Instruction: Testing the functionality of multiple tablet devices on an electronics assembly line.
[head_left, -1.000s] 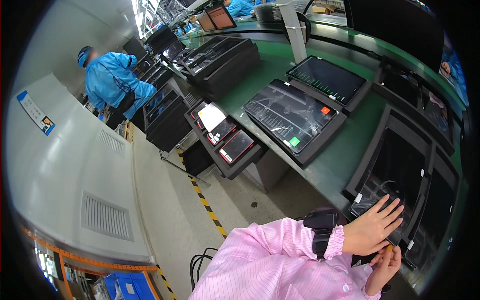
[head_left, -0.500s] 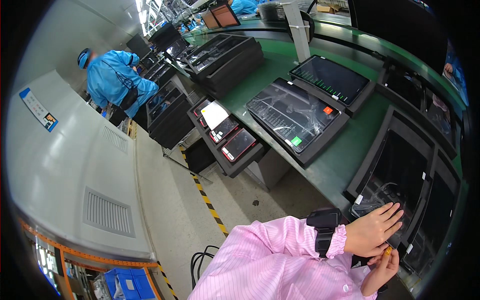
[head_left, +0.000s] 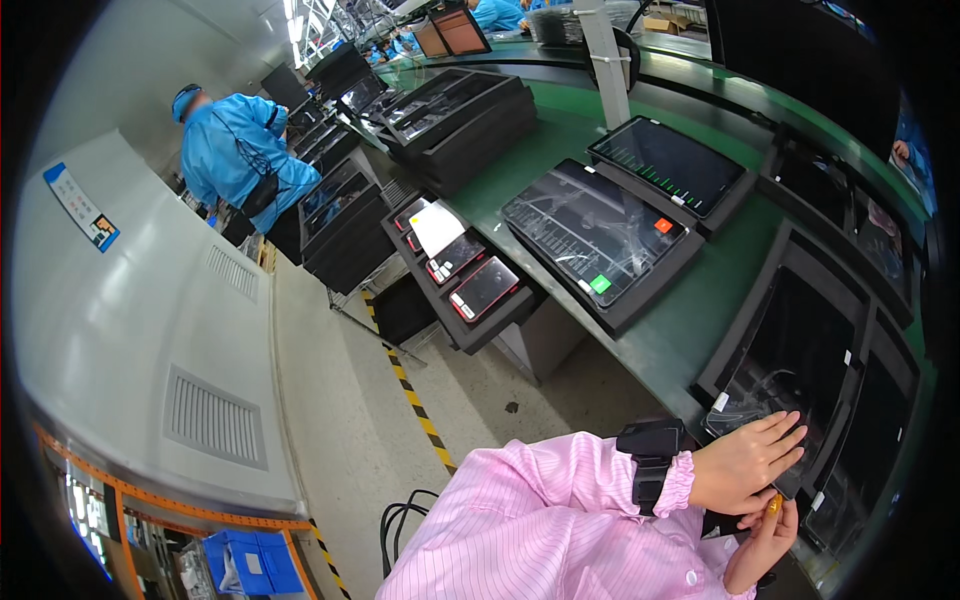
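My left hand [head_left: 748,465] lies with fingers stretched out over the near end of a dark tablet [head_left: 800,335] partly covered in clear film. The tablet sits in a black foam tray [head_left: 735,350] at the right. Just below, my right hand [head_left: 768,545] is closed in a pinch at the tablet's near edge, close under the left palm. Something small and yellow-orange [head_left: 776,504] shows at its fingertips; whether it is worn or held I cannot tell. A black band [head_left: 650,465] is strapped round my left wrist over a pink striped sleeve.
A second dark tablet [head_left: 868,430] lies beside the first. Film-covered tablets [head_left: 600,235] in foam stand on the green bench [head_left: 660,345]. A lower tray holds red-edged phones [head_left: 484,288]. Stacked foam trays [head_left: 460,130] stand farther back. A person in blue [head_left: 235,150] works at the left.
The view has shifted slightly, so the surroundings sit a little differently. Both hands stay at the tablet's near end, almost unmoved.
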